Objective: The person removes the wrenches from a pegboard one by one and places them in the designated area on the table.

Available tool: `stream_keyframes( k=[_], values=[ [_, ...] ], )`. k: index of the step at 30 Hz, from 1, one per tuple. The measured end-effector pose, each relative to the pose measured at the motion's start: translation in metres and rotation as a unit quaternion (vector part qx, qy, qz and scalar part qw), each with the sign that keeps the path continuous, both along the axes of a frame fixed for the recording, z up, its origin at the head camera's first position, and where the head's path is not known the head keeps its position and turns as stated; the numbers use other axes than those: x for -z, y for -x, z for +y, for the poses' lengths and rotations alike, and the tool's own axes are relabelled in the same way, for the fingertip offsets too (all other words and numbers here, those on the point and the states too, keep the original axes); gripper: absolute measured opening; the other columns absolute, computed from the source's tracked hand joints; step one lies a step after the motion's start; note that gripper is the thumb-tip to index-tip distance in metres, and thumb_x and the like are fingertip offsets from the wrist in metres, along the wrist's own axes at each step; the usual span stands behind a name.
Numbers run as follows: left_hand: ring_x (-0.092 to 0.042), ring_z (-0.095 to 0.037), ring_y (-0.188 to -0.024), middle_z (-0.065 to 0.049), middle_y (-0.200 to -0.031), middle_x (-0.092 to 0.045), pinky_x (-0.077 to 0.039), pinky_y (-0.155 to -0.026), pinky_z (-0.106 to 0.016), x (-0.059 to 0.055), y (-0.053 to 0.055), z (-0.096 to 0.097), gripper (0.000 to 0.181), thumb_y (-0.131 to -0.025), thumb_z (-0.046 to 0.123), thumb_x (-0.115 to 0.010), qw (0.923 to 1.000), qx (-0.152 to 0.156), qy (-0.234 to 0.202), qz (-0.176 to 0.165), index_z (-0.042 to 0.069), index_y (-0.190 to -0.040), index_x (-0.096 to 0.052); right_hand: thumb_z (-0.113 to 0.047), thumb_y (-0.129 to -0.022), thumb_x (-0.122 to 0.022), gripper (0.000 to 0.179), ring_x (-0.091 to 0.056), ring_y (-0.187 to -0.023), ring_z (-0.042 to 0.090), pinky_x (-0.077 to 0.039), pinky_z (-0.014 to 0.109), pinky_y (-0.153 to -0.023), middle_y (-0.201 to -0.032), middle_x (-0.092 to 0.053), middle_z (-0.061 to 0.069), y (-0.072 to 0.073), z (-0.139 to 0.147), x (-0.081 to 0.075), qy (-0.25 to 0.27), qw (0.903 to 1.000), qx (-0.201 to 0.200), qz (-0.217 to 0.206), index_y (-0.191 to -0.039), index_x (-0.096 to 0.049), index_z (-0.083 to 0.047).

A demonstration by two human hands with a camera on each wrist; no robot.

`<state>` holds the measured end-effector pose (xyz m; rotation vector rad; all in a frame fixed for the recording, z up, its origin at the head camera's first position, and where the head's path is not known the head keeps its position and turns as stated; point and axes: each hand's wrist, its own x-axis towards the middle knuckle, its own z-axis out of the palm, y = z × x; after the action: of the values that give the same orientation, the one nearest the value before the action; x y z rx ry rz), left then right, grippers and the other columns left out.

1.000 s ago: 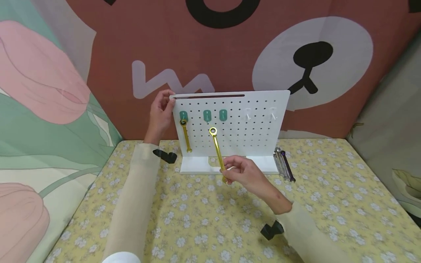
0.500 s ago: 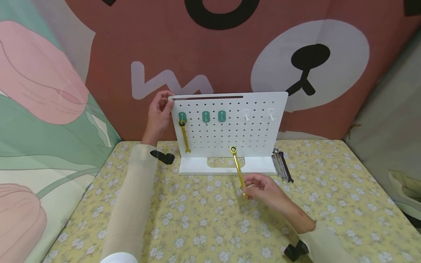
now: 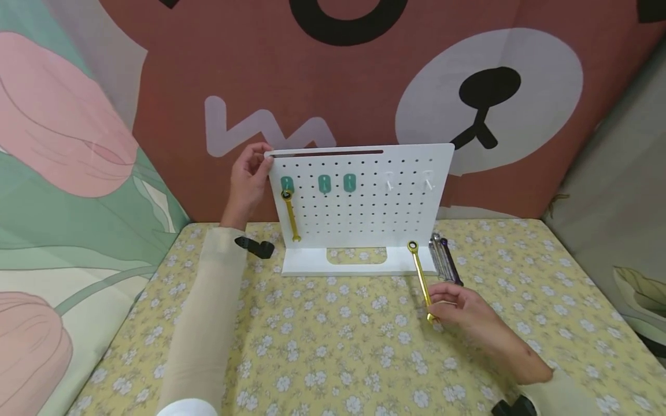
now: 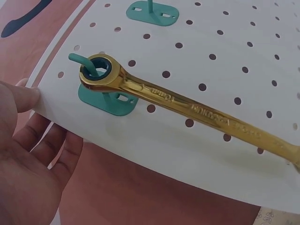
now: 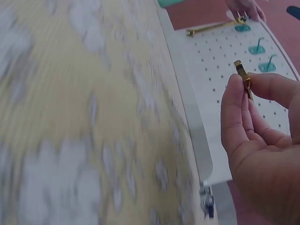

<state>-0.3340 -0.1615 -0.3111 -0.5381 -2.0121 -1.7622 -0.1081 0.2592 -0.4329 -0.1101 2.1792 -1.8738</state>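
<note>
A white pegboard stands upright on the table, and my left hand grips its upper left corner between thumb and fingers. Near that corner a gold ratcheting wrench hangs by its ring end on a teal hook. My right hand pinches a second gold wrench near its lower end. This wrench slants with its ring end up, overlapping the right of the board's base in the head view. In the right wrist view the wrench's open end pokes out between thumb and fingertips.
Two more teal hooks, including one left of centre, and white hooks, one far right, carry nothing. Several silver and dark wrenches lie by the base's right end. A flowered yellow cloth covers the table; a printed curtain hangs behind.
My right hand has moved right and toward me, carrying the gold wrench from in front of the board's middle toward its right end. My left hand stays at the corner.
</note>
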Motion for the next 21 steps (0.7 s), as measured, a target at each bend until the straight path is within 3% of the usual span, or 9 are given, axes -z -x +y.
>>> stream_keyframes(
  k=[10, 21],
  values=[
    [-0.056, -0.021, -0.089, -0.008, -0.102, -0.059, -0.049, -0.075, -0.03, 0.0, -0.002, -0.001, 0.025, -0.106, 0.019, -0.06, 1.0, 0.001, 0.008, -0.004, 0.006, -0.128, -0.062, -0.019, -0.104, -0.064, 0.048, -0.066, -0.099, 0.023, -0.055, 0.041, -0.085, -0.116, -0.06, 0.016, 0.001, 0.041, 0.0, -0.051, 0.9986, 0.013, 0.003, -0.139, -0.048, 0.009],
    [-0.056, -0.022, -0.092, -0.01, -0.103, -0.058, -0.049, -0.077, -0.027, -0.001, -0.002, -0.001, 0.03, -0.107, 0.021, -0.059, 0.9999, 0.003, 0.01, -0.009, 0.002, -0.131, -0.06, -0.015, -0.105, -0.062, 0.049, -0.068, -0.096, 0.016, -0.057, 0.037, -0.083, -0.12, -0.061, 0.023, 0.02, 0.09, 0.005, -0.123, 0.9919, 0.018, 0.026, -0.14, -0.044, 0.015]
  ],
)
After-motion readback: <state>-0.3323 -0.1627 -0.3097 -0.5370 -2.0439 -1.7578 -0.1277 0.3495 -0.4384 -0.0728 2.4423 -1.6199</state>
